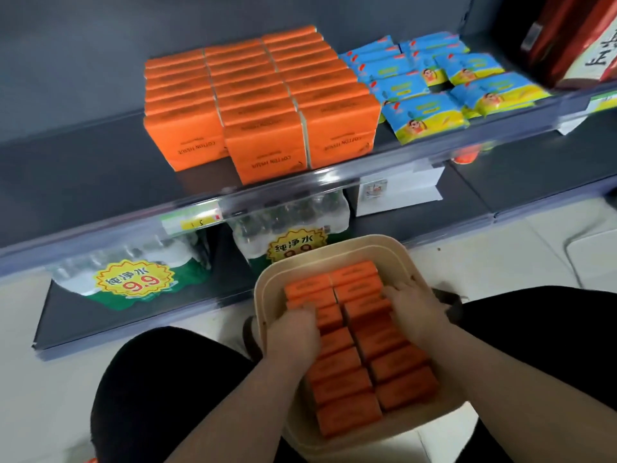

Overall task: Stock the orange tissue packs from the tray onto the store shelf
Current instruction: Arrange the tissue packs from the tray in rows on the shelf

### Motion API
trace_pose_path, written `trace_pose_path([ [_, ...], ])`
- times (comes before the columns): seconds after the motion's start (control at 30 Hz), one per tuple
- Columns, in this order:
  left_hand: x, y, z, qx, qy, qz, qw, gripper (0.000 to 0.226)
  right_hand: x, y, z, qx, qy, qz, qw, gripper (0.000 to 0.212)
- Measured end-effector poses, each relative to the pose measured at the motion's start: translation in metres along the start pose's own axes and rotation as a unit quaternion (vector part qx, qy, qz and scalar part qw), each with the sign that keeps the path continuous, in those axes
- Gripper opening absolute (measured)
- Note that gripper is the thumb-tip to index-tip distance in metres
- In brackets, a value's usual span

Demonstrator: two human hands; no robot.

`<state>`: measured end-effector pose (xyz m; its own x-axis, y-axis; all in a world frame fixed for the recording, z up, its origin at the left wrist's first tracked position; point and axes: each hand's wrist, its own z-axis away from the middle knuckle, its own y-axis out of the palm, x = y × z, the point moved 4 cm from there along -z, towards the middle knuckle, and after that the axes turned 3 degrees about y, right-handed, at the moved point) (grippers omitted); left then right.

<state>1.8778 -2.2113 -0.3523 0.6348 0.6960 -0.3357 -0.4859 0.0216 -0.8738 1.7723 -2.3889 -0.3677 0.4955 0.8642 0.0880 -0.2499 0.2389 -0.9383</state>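
Observation:
A beige tray [337, 250] sits on the floor between my knees, filled with two rows of orange tissue packs [384, 369] standing on edge. My left hand [293, 329] reaches into the left row, fingers curled down around a pack near the far end. My right hand [414, 305] is in the right row, fingers curled over a pack there. On the dark store shelf [100, 168] above stand three rows of stocked orange tissue packs [260, 105], labelled "COTTON TISSUE".
Blue and yellow wipe packs [430, 95] lie to the right of the orange rows on the shelf. Shrink-wrapped water bottle packs [133, 279] with 9.9 price stickers fill the lower shelf. A white box [397, 192] sits lower right. Bare shelf lies left of the orange rows.

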Motion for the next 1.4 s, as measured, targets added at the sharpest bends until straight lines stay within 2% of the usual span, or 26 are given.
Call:
trace_pose_path([
  [0.17,0.010,0.013,-0.008,0.033,-0.024,-0.062,0.997,0.020,0.001,0.031,-0.016,0.037,0.013,-0.058,0.998,0.034],
  [0.4,0.017,0.017,-0.023,0.023,-0.049,-0.019,0.998,0.013,0.022,0.051,-0.040,0.032,-0.023,0.012,0.999,0.034],
  [0.6,0.016,0.025,-0.023,0.027,-0.035,-0.021,0.999,0.013,0.021,0.053,-0.040,0.039,0.005,0.064,0.997,0.029],
  [0.77,0.016,0.038,-0.029,0.046,-0.028,-0.010,0.998,0.007,0.015,0.036,-0.027,0.038,0.056,0.006,0.998,0.028],
  [0.87,0.013,0.048,-0.032,0.074,-0.023,-0.014,0.997,0.008,0.011,0.020,-0.015,0.008,0.063,-0.010,0.998,0.037],
  [1.03,0.010,0.064,-0.023,0.109,0.023,-0.132,0.985,0.020,0.004,0.009,0.001,-0.069,0.054,-0.019,0.996,0.039],
  [1.2,0.007,0.072,-0.025,0.140,0.037,-0.212,0.967,0.026,0.006,0.011,0.008,-0.019,0.022,-0.007,1.000,0.041],
  [1.27,0.005,0.070,-0.026,0.137,0.035,-0.206,0.968,0.025,0.009,0.010,0.008,-0.017,0.013,0.003,1.000,0.041],
  [1.4,0.000,0.047,-0.026,0.085,0.005,-0.133,0.987,0.022,0.012,0.001,0.006,-0.026,0.024,-0.009,0.999,0.040],
])
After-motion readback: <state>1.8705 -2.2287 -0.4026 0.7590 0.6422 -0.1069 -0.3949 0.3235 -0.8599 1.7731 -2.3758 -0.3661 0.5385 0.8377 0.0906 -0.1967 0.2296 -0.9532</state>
